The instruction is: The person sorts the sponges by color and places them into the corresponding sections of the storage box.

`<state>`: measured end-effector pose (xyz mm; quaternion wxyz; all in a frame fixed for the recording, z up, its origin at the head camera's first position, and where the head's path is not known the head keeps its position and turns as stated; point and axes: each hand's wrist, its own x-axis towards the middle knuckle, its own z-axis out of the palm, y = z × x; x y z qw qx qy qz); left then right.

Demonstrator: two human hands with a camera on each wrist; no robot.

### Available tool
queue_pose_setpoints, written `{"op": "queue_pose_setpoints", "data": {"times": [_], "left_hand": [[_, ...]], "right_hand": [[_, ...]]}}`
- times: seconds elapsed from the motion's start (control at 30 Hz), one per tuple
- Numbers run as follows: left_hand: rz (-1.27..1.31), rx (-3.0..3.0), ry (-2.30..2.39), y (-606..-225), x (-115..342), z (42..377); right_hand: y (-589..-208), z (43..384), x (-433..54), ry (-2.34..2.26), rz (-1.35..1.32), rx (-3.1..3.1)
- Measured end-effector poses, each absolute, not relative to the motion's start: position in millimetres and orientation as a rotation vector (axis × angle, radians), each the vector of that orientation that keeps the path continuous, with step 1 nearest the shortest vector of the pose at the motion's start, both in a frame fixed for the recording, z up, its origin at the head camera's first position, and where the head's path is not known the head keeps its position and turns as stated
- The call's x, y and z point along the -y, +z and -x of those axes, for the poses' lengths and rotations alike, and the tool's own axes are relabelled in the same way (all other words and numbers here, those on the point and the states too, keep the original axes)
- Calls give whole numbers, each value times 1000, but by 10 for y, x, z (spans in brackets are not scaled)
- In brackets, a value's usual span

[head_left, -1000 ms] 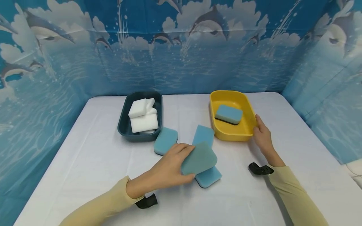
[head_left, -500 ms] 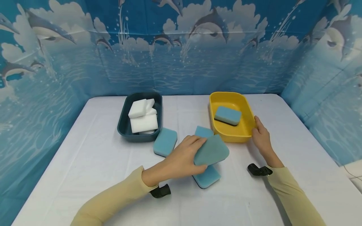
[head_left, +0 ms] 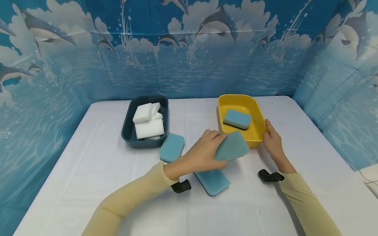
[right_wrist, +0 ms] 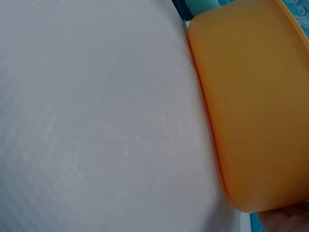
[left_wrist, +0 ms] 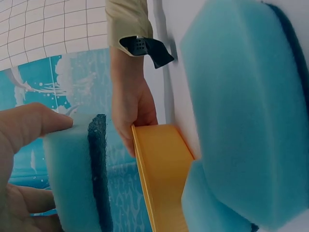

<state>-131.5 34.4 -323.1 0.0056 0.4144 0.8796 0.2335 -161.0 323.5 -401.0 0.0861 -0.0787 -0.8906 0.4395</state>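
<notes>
My left hand pinches a light-blue sponge with a dark scouring layer, thumb and fingers on opposite edges. In the head view this sponge overlaps the near edge of a yellow tray. A blue sponge lies inside that tray. The right hand holds the tray's right side, its fingers at the rim in the left wrist view. Below the left hand, another blue sponge lies on the table. The left wrist view shows a further sponge beside the tray, hidden behind the hand from the head camera.
A dark teal tray at the back left holds several white sponges. One more blue sponge lies against its near right corner. A dolphin-printed curtain encloses the white table at the back and sides.
The left hand has carried its sponge right and away from me, from above the loose sponges to the yellow tray's near edge. The right hand keeps its place at the tray.
</notes>
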Motion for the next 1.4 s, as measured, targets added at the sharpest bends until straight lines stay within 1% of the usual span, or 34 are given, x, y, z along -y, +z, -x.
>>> {"op": "queue_pose_setpoints", "data": {"times": [0.2,0.63,1.03,1.23,1.4], "left_hand": [[-1340,-2775,691,-3213,-429,1433],[-1321,-2781,696,-3247,-726,1775],[-1308,-2709,591,-3284,-1066,2139],[-1254,-2649,553,-3304,-1214,2325],[-1237,-2584,581,-3350,-1276,2417]], "right_hand": [[-4007,1605,-3237,1314,231,2649],[-4017,1608,-3226,1304,258,2646],[-3988,1612,-3219,1322,298,2648],[-3988,1608,-3216,1349,276,2641],[-3989,1593,-3209,1352,280,2637]]}}
